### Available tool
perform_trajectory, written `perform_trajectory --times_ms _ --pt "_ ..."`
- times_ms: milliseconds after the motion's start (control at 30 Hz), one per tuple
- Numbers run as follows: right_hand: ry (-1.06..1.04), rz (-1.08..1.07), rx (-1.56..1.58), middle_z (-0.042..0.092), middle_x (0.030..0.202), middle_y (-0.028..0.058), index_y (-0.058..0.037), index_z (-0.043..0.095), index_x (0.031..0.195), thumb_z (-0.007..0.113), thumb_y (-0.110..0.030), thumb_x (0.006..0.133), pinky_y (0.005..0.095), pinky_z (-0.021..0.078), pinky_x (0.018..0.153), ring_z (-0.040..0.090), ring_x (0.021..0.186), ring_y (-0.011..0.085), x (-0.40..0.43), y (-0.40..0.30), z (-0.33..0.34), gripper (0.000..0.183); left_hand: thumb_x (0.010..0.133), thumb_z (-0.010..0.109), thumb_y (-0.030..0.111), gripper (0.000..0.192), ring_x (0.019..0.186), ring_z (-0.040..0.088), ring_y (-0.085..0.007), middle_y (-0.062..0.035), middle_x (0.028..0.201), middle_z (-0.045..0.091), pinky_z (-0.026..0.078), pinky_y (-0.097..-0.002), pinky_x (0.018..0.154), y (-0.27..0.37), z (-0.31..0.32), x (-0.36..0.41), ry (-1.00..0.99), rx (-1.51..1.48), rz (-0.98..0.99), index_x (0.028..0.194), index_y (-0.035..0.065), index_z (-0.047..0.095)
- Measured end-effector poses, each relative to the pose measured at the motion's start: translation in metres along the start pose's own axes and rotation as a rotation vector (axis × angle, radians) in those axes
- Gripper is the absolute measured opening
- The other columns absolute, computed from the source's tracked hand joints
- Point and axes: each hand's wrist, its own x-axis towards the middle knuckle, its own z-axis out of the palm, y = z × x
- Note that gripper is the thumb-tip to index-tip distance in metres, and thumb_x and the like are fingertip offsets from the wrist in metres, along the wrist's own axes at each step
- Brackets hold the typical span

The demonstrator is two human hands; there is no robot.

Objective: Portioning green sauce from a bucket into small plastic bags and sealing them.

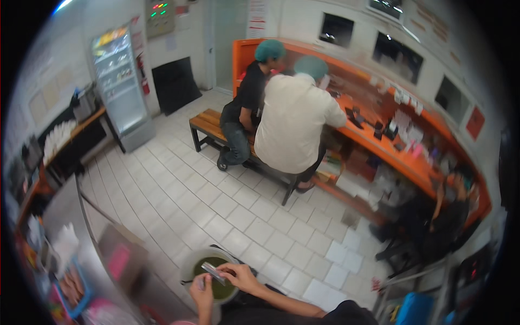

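Both my hands are close together above a white bucket [187,260] that holds a green liquid [223,289]. My right hand [239,277] grips a small shiny metallic object [213,272], whose exact kind I cannot tell. My left hand [202,289] is raised at the bucket's left side, its fingertips close to the lower edge of that object; a small pale item seems to be between its fingers, too blurred to name.
A steel counter [87,243] runs along the left, with a blue basket [73,290] on it and a cardboard box [122,256] beside it. Ahead, two people in green hairnets sit on a wooden bench [209,124] at an orange desk [365,134]. Another person sits at right.
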Motion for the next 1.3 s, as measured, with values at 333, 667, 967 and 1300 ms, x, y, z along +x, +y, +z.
perform_trajectory --times_ms 333,667,967,1300 --pt "-0.053 -0.098 -0.124 0.06 0.092 0.0084 -0.0093 0.063 0.097 0.067 -0.029 0.076 0.0312 0.0484 0.071 0.058 0.088 0.0232 -0.015 -0.02 -0.034 0.03 0.084 0.06 0.011 0.012 0.073 0.056 -0.0109 -0.0054 0.077 0.062 0.045 -0.0245 0.068 0.044 0.008 0.014 -0.434 -0.076 0.01 0.083 -0.0006 0.063" --pt "-0.223 -0.01 0.099 0.063 0.065 0.0072 -0.003 0.066 0.091 0.061 -0.024 0.082 0.0243 0.0451 0.054 0.056 0.056 0.0095 -0.038 -0.029 -0.092 0.024 0.087 0.055 0.024 0.022 0.084 0.061 -0.0262 -0.0158 0.094 0.063 0.046 -0.042 0.074 0.083 0.034 -0.036 -0.556 0.318 0.291 0.094 0.0041 0.061" --pt "0.359 0.038 -0.346 0.06 0.063 0.0124 -0.0003 0.063 0.074 0.063 -0.021 0.072 0.0322 0.0463 0.052 0.058 0.052 0.024 -0.081 0.081 -0.283 0.02 0.076 0.065 0.024 0.022 0.062 0.056 -0.0343 -0.0147 0.07 0.057 0.043 -0.0397 0.054 0.062 0.289 -0.053 -0.64 0.452 0.763 0.079 0.004 0.056" --pt "0.844 0.142 -0.837 0.056 0.114 0.0077 -0.0063 0.066 0.078 0.062 -0.002 0.069 0.0313 0.0494 0.066 0.054 0.093 0.0253 -0.143 0.069 -0.475 0.011 0.08 0.059 0.024 0.025 0.056 0.053 -0.0347 -0.0166 0.06 0.053 0.04 -0.0386 0.051 0.163 0.538 -0.068 -1.383 0.325 0.552 0.071 0.0015 0.054"
